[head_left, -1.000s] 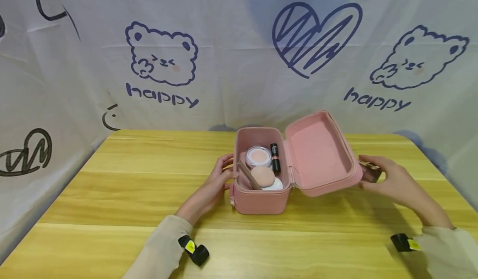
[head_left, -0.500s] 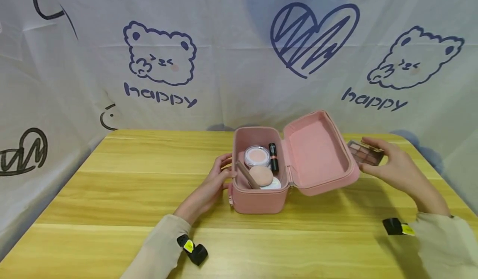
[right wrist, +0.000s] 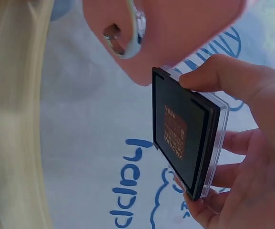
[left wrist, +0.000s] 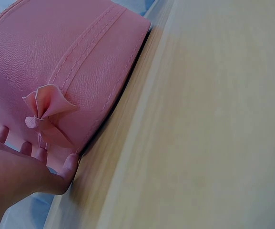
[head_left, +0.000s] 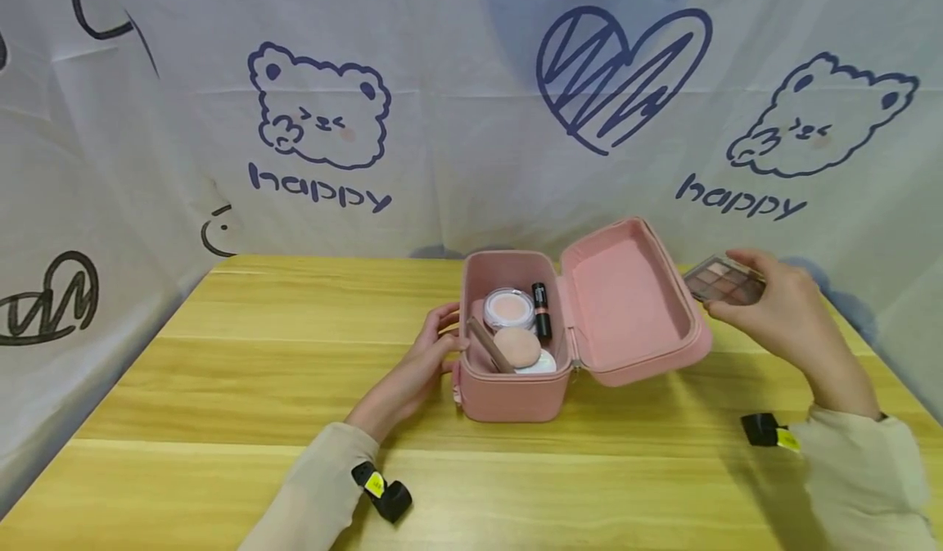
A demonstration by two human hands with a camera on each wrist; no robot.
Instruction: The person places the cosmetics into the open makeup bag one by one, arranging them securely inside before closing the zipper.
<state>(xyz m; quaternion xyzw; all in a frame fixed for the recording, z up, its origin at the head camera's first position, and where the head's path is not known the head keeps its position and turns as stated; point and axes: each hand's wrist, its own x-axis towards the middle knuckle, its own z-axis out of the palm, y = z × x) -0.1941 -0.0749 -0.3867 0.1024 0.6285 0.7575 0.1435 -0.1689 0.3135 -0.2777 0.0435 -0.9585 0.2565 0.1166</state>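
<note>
A pink makeup case stands on the table, its lid swung out to the right. My left hand rests against its left side; the left wrist view shows the fingertips on the pink wall near a bow. Raised just right of the lid, my right hand pinches an eyeshadow palette between thumb and fingers, pans facing up. Its black, printed underside shows in the right wrist view. Inside the case lie a round compact, a black lipstick, a brown stick and a beige puff.
Part of a white round item shows under the puff. The wooden table reaches back to a white cloth with blue drawings. A metal ring hangs on the pink case in the right wrist view.
My right hand has lifted the eyeshadow palette up from behind the lid's right edge, tilting its pans into view. The left hand and the case have stayed put.
</note>
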